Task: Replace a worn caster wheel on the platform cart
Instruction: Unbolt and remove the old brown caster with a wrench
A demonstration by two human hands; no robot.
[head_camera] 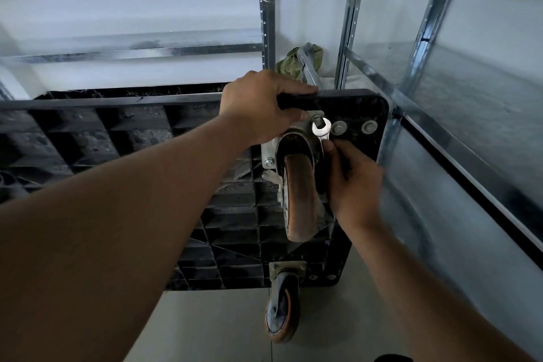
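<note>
One caster wheel (301, 200) just beside right grip (355, 182)

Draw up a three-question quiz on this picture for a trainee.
1. Multiple choice: what does the right hand hold?
A) a hammer
B) a wrench
C) a screwdriver
2. True or false: the left hand grips the upper caster wheel.
3. Fill in: ___ casters show on the underside of the cart.

Key
1. B; its open end sits on a fastener at the caster's mounting plate.
2. False; it grips the cart's top edge.
3. Two: the upper one and a lower caster near the floor.
</note>
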